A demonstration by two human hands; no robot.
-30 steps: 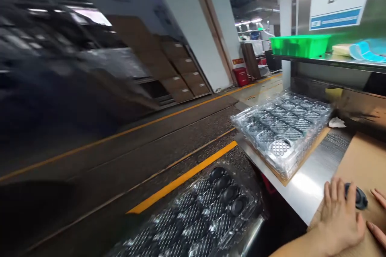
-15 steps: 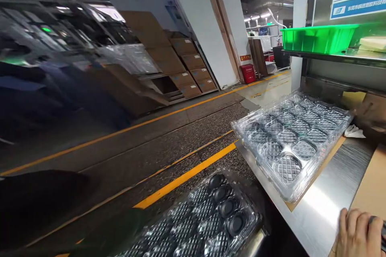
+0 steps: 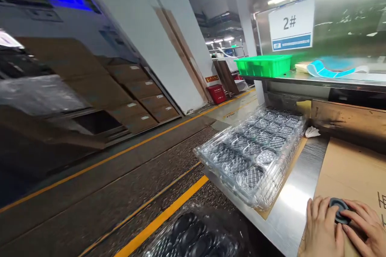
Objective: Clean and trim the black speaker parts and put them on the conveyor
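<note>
At the lower right, a small dark round part (image 3: 340,210) is held between my two hands over a cardboard sheet (image 3: 346,168). My left hand (image 3: 322,225) has its fingers closed against the part's left side. My right hand (image 3: 363,223) grips it from the right with thumb and fingers. Left of the hands, a stack of clear plastic trays (image 3: 253,148) with round pockets rests on the metal table (image 3: 297,200). Another clear tray (image 3: 193,237), holding dark round parts, is low at the bottom of the view.
A green bin (image 3: 263,65) and a blue-and-white strip (image 3: 331,70) lie on the shelf above the table. White crumpled material (image 3: 312,131) sits behind the trays. Cardboard boxes (image 3: 141,100) and a red bin (image 3: 216,93) stand across the floor.
The view has turned right, so the trays and shelf appear further left. Both hands now show with the dark part between them; before, only one hand was visible at the right edge.
</note>
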